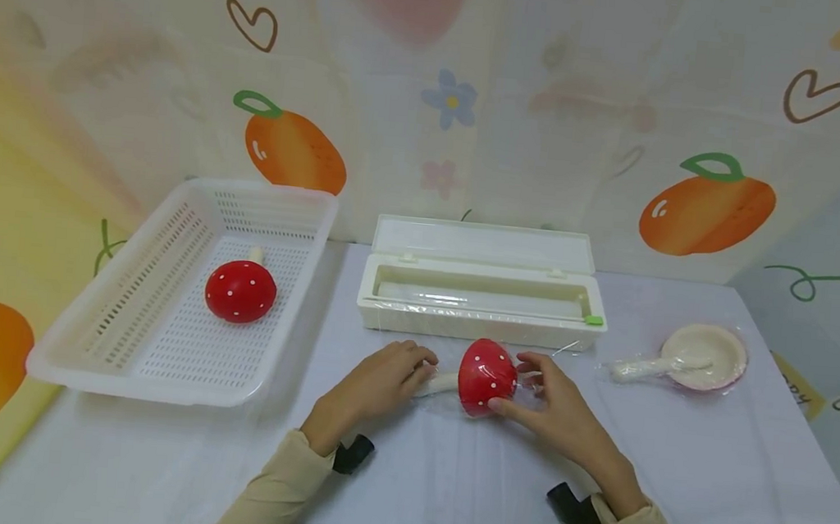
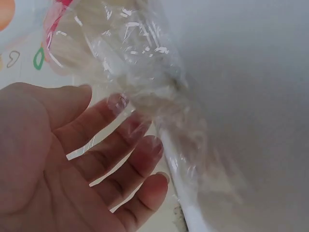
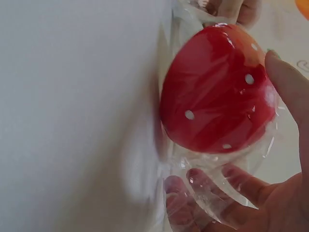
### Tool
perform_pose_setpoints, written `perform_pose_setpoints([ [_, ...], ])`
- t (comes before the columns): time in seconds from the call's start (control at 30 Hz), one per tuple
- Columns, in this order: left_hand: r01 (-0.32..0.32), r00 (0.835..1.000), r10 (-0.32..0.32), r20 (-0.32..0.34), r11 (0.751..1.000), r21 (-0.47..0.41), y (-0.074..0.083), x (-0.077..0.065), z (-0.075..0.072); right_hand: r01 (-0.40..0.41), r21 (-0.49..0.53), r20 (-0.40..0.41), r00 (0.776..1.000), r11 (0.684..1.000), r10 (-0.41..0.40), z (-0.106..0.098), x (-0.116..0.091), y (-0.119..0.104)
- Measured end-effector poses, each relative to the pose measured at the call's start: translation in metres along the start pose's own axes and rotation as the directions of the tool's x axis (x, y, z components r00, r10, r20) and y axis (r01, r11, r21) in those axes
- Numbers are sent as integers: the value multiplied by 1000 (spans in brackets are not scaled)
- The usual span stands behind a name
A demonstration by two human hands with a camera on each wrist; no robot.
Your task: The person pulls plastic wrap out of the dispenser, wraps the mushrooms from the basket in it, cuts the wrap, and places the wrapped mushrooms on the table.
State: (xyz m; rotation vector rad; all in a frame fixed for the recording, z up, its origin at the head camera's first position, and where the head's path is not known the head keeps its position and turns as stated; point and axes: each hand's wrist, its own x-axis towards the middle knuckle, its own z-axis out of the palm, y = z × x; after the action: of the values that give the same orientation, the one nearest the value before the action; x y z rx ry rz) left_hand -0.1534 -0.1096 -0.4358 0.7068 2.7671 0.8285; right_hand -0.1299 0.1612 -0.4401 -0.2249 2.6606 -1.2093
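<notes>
A ladle shaped like a red mushroom [image 1: 485, 378], white-dotted and in clear wrap, lies between the two hands, its pale handle [image 1: 438, 385] pointing left. The left hand [image 1: 381, 381] is at the handle end; in the left wrist view its loosely bent fingers [image 2: 137, 159] touch the crinkled wrap, thumb held apart. The right hand [image 1: 557, 404] spans the red cap [image 3: 217, 96], thumb on its near edge. Its bent fingers [image 3: 198, 191] are at the loose wrap on the cap's other side. Directly behind stands a long white box [image 1: 485, 325], lid raised, with a green tab at its right end.
On the left a white perforated basket [image 1: 151, 385] holds another red dotted mushroom ladle [image 1: 240, 291]. To the right lies a wrapped ladle [image 1: 709, 355], its cream bowl facing up. A fruit-patterned cloth [image 1: 517, 154] hangs behind the white table [image 1: 461, 495].
</notes>
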Motion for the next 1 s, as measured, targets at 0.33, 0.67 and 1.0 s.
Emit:
perform_pose_setpoints([
  [0.33, -26, 998, 26, -51, 1000, -3, 7, 5, -17, 70, -28, -153, 985, 997, -73, -27, -2, 2],
  [0.67, -90, 993, 93, -74, 995, 42, 23, 22, -35, 124, -60, -470, 872, 991, -137, -51, 6, 8],
  [1.0, -154, 987, 157, -31, 985, 78, 41, 47, -49, 110, 0, -467, 879, 994, -98, -62, 27, 25],
])
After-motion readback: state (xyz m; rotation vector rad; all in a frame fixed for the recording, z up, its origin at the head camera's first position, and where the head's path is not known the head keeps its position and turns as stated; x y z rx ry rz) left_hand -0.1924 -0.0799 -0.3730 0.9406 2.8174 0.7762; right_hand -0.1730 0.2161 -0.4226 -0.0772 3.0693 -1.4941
